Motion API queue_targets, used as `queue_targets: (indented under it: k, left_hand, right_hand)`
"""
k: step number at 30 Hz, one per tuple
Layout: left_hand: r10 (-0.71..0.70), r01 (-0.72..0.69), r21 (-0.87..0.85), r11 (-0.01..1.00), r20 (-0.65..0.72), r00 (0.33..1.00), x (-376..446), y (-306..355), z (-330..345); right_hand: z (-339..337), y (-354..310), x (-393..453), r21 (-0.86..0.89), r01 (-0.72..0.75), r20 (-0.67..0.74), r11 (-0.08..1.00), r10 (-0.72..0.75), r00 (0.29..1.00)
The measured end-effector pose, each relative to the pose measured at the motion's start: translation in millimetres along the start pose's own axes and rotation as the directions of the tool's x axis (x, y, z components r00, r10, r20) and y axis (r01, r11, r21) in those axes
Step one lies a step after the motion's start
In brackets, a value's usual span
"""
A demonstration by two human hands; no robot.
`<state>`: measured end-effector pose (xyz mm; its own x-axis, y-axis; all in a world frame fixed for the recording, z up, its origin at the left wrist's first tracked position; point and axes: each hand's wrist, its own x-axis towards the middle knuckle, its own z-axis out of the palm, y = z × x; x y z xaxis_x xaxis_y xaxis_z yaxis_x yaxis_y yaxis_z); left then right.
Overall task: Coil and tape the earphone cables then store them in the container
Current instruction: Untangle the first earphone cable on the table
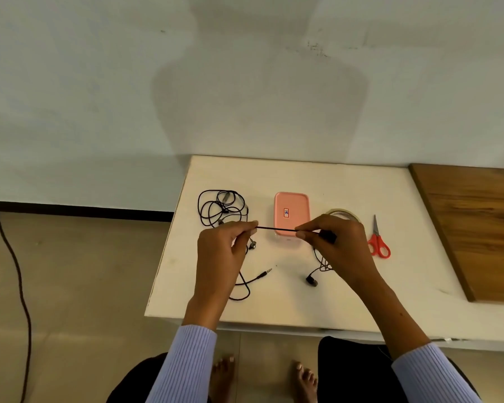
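A black earphone cable [275, 228] is stretched taut between my two hands above the white table [361, 286]. My left hand [224, 251] pinches one end, my right hand [338, 242] pinches the other and holds a small coiled bundle. One earbud [311, 280] of this cable lies on the table under my right hand. A second black earphone [221, 209] lies tangled at the left, its jack plug [266, 271] near the front. The pink container [291, 212], lid on, stands behind the taut cable.
A roll of clear tape [342, 213] peeks out behind my right hand. Red-handled scissors [377, 239] lie to its right. A wooden board [477, 228] covers the table's right side. A dark cord [15, 271] runs along the floor at the left.
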<state>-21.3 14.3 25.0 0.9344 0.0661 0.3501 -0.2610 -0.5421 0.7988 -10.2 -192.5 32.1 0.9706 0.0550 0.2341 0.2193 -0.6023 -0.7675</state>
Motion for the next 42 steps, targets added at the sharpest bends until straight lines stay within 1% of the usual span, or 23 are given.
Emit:
queue_targets:
  k: [3, 7, 10, 12, 14, 15, 17, 18, 19, 20, 22, 23, 25, 27, 29, 31, 33, 38, 42]
  left_hand:
    - [-0.009, 0.009, 0.007, 1.0, -0.03, 0.999, -1, 1, 2]
    - [-0.025, 0.027, 0.019, 0.999, -0.088, 0.996, 1, 2, -1]
    - [-0.053, 0.056, 0.027, 0.998, -0.108, 0.993, 0, 1, -2]
    - [-0.07, 0.072, 0.006, 0.997, -0.122, 0.99, 1, 0, -3]
    - [-0.081, 0.082, 0.004, 0.997, -0.105, 0.991, 0, -1, -2]
    - [-0.096, 0.099, 0.032, 0.995, -0.086, 0.992, 0, -2, -1]
    - [-0.121, 0.128, 0.154, 0.98, -0.054, 0.991, -1, -3, 3]
    - [-0.1, 0.105, 0.216, 0.971, -0.031, 0.994, -1, -3, 6]
    - [-0.048, 0.042, 0.262, 0.964, 0.016, 0.999, -1, -2, 10]
    - [0.026, -0.05, 0.295, 0.954, 0.084, 0.996, -1, -1, 15]
    - [0.161, -0.217, 0.304, 0.928, 0.197, 0.967, -3, 1, 24]
    - [0.183, -0.243, 0.263, 0.934, 0.235, 0.955, -5, 2, 27]
    - [0.146, -0.178, 0.121, 0.977, 0.235, 0.961, -7, 8, 28]
    - [0.102, -0.106, 0.014, 0.994, 0.189, 0.977, -7, 10, 23]
    - [0.079, -0.078, -0.011, 0.997, 0.131, 0.988, -5, 8, 17]
    - [0.021, -0.021, -0.011, 1.0, 0.068, 0.997, -2, 3, 9]
    - [-0.026, 0.027, -0.014, 1.0, 0.028, 0.999, 0, -1, 5]
    - [-0.043, 0.046, -0.027, 0.999, 0.083, 0.996, 0, -1, 10]
    - [-0.044, 0.046, -0.013, 0.999, 0.081, 0.996, 1, 0, 12]
  right_hand:
    - [-1, 1, 0, 0.019, -0.041, -0.001, 0.999, 0.041, 0.999]
    - [-7, 3, 0, 0.034, -0.056, -0.014, 0.998, 0.057, 0.998]
    - [-11, 5, -1, 0.077, -0.082, -0.006, 0.994, 0.083, 0.997]
    - [-14, 7, 0, 0.07, -0.086, 0.005, 0.994, 0.086, 0.996]
    - [-14, 8, 0, 0.047, -0.079, 0.005, 0.996, 0.079, 0.997]
    - [-12, 8, 0, 0.038, -0.08, -0.001, 0.996, 0.081, 0.997]
    - [-8, 6, -1, 0.014, -0.078, -0.011, 0.997, 0.078, 0.997]
    - [-4, 5, -1, 0.001, -0.067, -0.006, 0.998, 0.067, 0.998]
    - [0, 3, -2, -0.004, -0.054, 0.007, 0.999, 0.054, 0.999]
    - [4, 1, -2, 0.002, -0.04, 0.023, 0.999, 0.04, 0.999]
    - [12, -6, -2, 0.036, -0.021, 0.052, 0.999, 0.019, 0.998]
    - [15, -9, -2, 0.064, -0.016, 0.059, 0.998, 0.012, 0.998]
    - [19, -14, -2, 0.125, -0.017, 0.063, 0.992, 0.009, 0.998]
    - [19, -16, 0, 0.198, -0.058, 0.072, 0.978, 0.044, 0.996]
    - [13, -15, 2, 0.296, -0.151, 0.11, 0.943, 0.123, 0.986]
    - [7, -12, 2, 0.344, -0.221, 0.145, 0.913, 0.181, 0.973]
    - [3, -10, 1, 0.35, -0.248, 0.144, 0.903, 0.21, 0.967]
    - [9, -12, 1, 0.29, -0.224, 0.119, 0.93, 0.198, 0.973]
    - [14, -16, 1, 0.255, -0.219, 0.168, 0.942, 0.18, 0.969]
